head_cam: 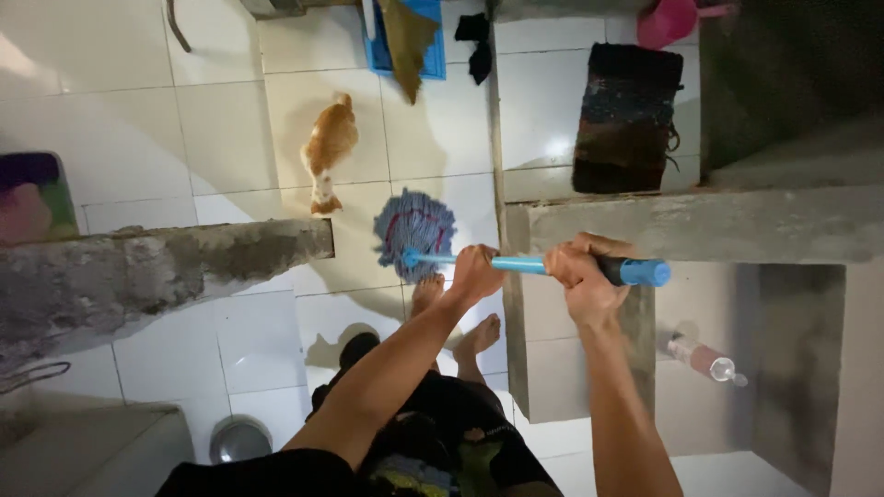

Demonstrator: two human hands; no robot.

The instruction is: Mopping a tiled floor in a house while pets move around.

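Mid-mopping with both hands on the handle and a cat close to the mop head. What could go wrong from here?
1. The orange cat stands just beyond the mop head; a forward push could hit or startle it.
2. The bare feet are on glossy white tiles; if wet, a slip is likely.
3. The concrete ledge lies close beside the right hand and left hand; a swing could knock knuckles.

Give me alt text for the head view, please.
Both hands grip a blue mop handle, left hand ahead of right hand, with the mop head on white floor tiles. An orange-and-white cat stands just beyond it.
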